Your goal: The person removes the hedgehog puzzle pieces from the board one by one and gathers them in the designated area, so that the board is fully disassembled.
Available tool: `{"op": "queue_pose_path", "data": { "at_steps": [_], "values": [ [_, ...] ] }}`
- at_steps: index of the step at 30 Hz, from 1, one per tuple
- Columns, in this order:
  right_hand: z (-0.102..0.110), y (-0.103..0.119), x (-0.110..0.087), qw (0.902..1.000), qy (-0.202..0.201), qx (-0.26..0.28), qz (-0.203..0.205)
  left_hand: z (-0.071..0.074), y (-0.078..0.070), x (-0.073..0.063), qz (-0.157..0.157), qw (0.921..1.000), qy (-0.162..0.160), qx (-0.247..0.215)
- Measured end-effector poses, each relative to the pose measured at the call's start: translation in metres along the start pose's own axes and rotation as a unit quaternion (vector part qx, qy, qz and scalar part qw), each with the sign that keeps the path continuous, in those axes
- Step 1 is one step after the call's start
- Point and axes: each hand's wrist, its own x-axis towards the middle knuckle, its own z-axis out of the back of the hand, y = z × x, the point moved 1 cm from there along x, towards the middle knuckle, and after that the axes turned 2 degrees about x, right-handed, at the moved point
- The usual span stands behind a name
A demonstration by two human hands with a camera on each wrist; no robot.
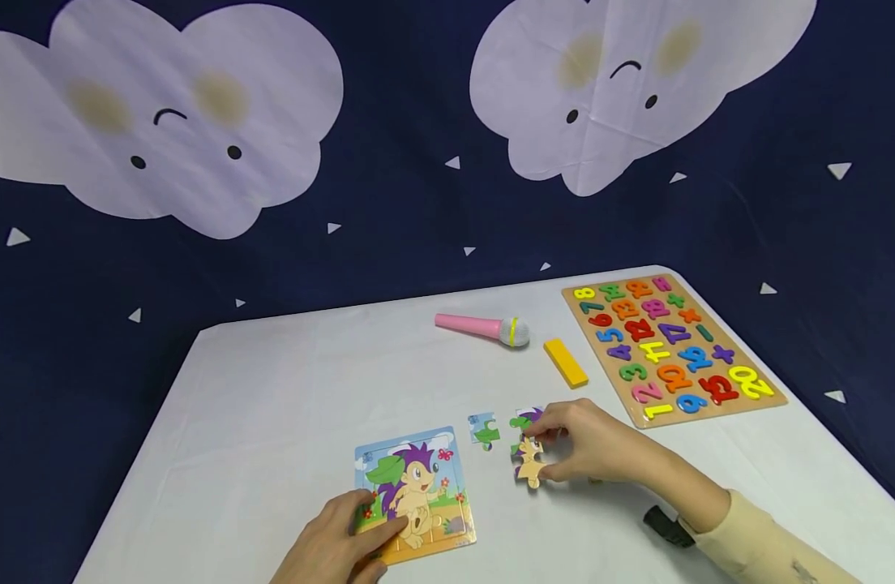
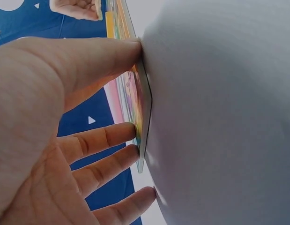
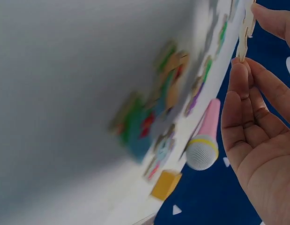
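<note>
My left hand [image 1: 329,542] rests on the lower left part of a square hedgehog picture puzzle [image 1: 451,474], its fingers spread. In the left wrist view, the thumb and fingertips touch along the puzzle's edge. To the right, my right hand [image 1: 601,444] pinches a beige jigsaw piece [image 1: 529,472] between thumb and fingers. The right wrist view shows this piece [image 3: 245,35] edge-on at the fingertips. Right beyond it lies a purple-and-green piece [image 1: 520,421], partly covered by the hand. A blue-and-green piece [image 1: 484,428] sits between that one and the puzzle.
A pink toy microphone [image 1: 473,326] lies toward the back, with a yellow block [image 1: 566,362] beside it. At the back right is a wooden number board [image 1: 601,324]. Several blurred loose pieces [image 3: 170,82] show on the white table near my right hand.
</note>
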Motion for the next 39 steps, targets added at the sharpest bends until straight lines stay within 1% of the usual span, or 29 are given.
{"op": "queue_pose_path", "data": {
  "at_steps": [6,10,12,16,19,31,39],
  "values": [
    [0.0,-0.011,-0.007,0.9999,0.008,-0.001,-0.009,0.001,0.0,0.0,0.001,1.0,0.0,0.0],
    [0.0,-0.014,-0.007,0.9998,0.017,-0.002,-0.012,-0.001,0.0,-0.001,0.002,1.0,-0.008,-0.003],
    [0.0,-0.015,-0.007,0.9996,0.023,-0.001,-0.015,-0.002,0.0,-0.001,0.009,0.9999,-0.002,-0.007],
    [-0.001,-0.016,-0.006,0.9992,0.032,0.003,-0.022,-0.002,-0.002,-0.002,0.031,0.999,0.027,-0.019],
    [-0.002,-0.017,-0.006,0.9992,0.034,0.003,-0.021,-0.002,-0.003,-0.001,0.04,0.9983,0.037,-0.022],
    [-0.004,-0.02,-0.008,0.9994,0.032,0.001,-0.012,0.001,-0.003,0.001,0.042,0.9979,0.043,-0.023],
    [-0.004,-0.018,-0.009,0.9995,0.026,-0.018,-0.002,0.001,-0.003,0.001,0.026,0.999,0.037,-0.005]
  ]
}}
